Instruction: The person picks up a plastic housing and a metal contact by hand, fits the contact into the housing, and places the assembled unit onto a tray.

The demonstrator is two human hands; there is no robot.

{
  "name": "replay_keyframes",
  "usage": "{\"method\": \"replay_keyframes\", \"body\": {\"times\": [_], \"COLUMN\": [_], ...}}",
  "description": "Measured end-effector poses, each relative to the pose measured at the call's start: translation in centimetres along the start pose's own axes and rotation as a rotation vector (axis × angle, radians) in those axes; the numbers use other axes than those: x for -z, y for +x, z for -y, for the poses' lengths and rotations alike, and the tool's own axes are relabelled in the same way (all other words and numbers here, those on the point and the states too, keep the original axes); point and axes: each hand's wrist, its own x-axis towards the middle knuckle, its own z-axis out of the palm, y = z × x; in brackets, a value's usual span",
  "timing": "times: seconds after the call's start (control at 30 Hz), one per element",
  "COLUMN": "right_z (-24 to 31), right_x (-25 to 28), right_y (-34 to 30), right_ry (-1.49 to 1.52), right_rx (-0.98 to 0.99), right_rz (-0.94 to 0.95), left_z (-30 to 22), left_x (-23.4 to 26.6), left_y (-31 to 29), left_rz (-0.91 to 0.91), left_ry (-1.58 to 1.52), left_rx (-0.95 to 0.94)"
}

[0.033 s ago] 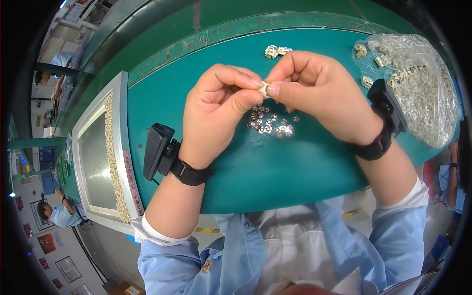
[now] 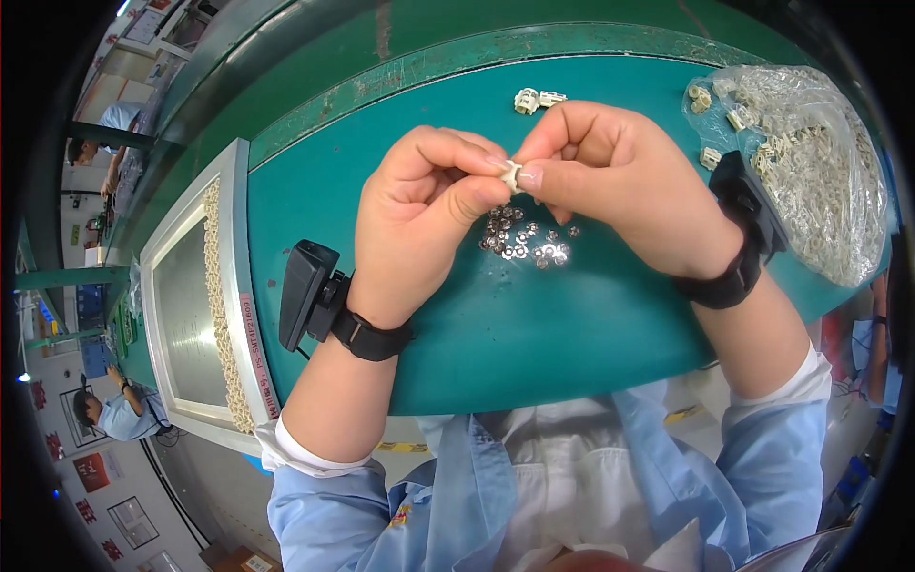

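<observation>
Cream in colour, the small part [image 2: 512,177] sits between the two hands, held up over the green surface [image 2: 534,348]. The left hand [image 2: 410,214] pinches it from one side between thumb and index finger, and the right hand [image 2: 629,176] pinches it from the other in the same way, so the fingers of both almost meet and cover most of it. Whether anything else is in the grip cannot be told. Good handling here probably rests on light, even pressure from both sides, since a part this small could tilt or spring away under a hard squeeze. Rolling the thumbs back slightly would show more of it and make its alignment easier to judge. Working low above the surface is sensible too, though the loose round metal pieces [image 2: 519,251] lie just below the hands, and a dropped part could land among them. The right elbow and wrist deserve care: the black wrist device [image 2: 753,205] is close to the clear bag [image 2: 829,205] of similar parts, and a wide swing might catch the plastic. The pair of loose parts [image 2: 526,101] rests beyond the right fingers, best left undisturbed.
</observation>
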Motion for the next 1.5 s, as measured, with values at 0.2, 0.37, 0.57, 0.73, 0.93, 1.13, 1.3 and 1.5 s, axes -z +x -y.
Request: {"method": "replay_keyframes", "body": {"times": [0.2,0.37,0.57,0.73,0.93,1.13,1.3,1.5], "right_z": [0.0,-1.0,-1.3,-1.3,-1.0,-1.4,-3.3,-3.2], "right_x": [0.1,-0.5,0.1,0.6,1.9,4.1,4.4,4.1], "right_y": [0.0,0.3,0.2,0.6,1.5,2.5,2.5,2.9], "right_ry": [0.077,0.129,-0.160,-0.255,-0.252,-0.705,-1.086,-1.195], "right_rx": [-0.041,0.158,0.373,0.402,0.254,0.131,0.295,0.239], "right_rz": [0.087,0.083,0.044,-0.007,-0.202,-0.337,-0.341,-0.335], "left_z": [-0.1,-0.8,-1.0,-2.0,-1.6,-1.1,-0.9,-0.8], "left_x": [0.6,-0.1,-0.4,-0.5,1.5,3.1,3.4,3.3], "left_y": [0.2,0.1,-0.4,-0.3,1.1,0.8,0.7,0.6], "left_rz": [0.072,-0.027,0.001,0.044,-0.191,-0.202,-0.142,-0.186], "left_ry": [0.108,-0.103,0.013,0.392,0.791,1.152,1.203,1.153], "left_rx": [-0.085,0.028,0.011,0.079,0.198,0.283,0.238,0.139]}}
